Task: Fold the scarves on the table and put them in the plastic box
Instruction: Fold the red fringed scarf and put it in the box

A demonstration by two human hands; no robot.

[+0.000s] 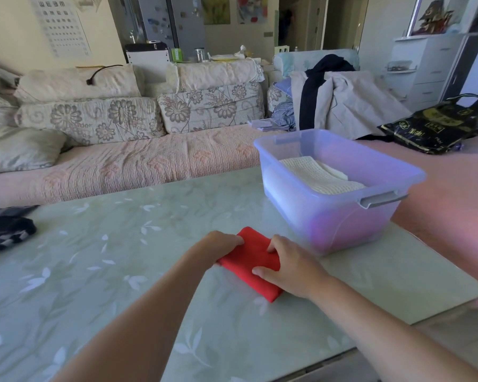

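Folded red fabric scarf [253,260] lies as a compact rectangle on the pale green floral-print table [122,271], near the front edge, just beside the translucent lilac plastic box [329,216] but not touching it. Left hand [221,245] grips the scarf's far left end, fingers curled over the edge. Right hand [287,267] grips the right side, thumb on top and fingers curled over the far edge. Both hands clamp the cloth, likely so the layers stay together for a lift and the fold doesn't spring open.

The box sits at the table's right side, lid off, grey handle toward the camera. A folded cream waffle-knit scarf [315,175] already lies flat inside against the far wall, with room left in the near part.

A dark patterned scarf [3,230] lies bunched and unfolded at the table's left edge, well apart from the hands, so it looks next in line.

Step, as a judgement: the red scarf is finished folding and about to go into the box. Roughly mid-task: one in, one in hand, at least one left. The risk is the fold slipping during the lift if either side lets go.
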